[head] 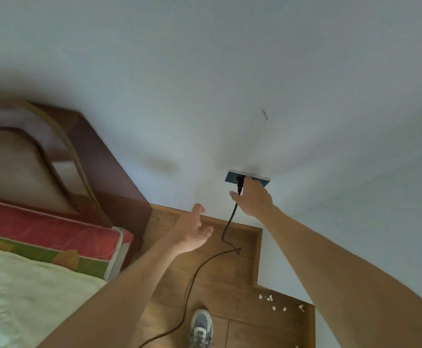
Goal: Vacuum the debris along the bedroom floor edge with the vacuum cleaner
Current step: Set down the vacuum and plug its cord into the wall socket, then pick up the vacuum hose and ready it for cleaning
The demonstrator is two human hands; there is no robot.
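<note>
The task is barely begun: this is the power step, not the cleaning. The right hand (pixel 254 197) reaches to the socket (pixel 247 180) low on the wall (pixel 205 84), its fingers (pixel 246 182) closed around the plug (pixel 240 185), which sits at or in the socket; whether it is fully seated I cannot tell, since the hand covers part of the plate. The left hand (pixel 192 231) hovers nearby, palm up, fingers spread wide and holding nothing.

From the plug the cord (pixel 192 280) drops down the wall and trails across the wooden floor (pixel 230 272) toward the bottom edge of the view, passing beside a shoe (pixel 201 327). The debris (pixel 274 303), small white scraps, lies untouched along the floor edge by the wall on the right, so all the vacuuming is left to do.

The vacuum cleaner itself is out of view; only its cord shows. The bed (pixel 29 247) fills the left side, and the floor beneath it is hidden. More scraps may lie past the lower right edge, where the view is cut off.
</note>
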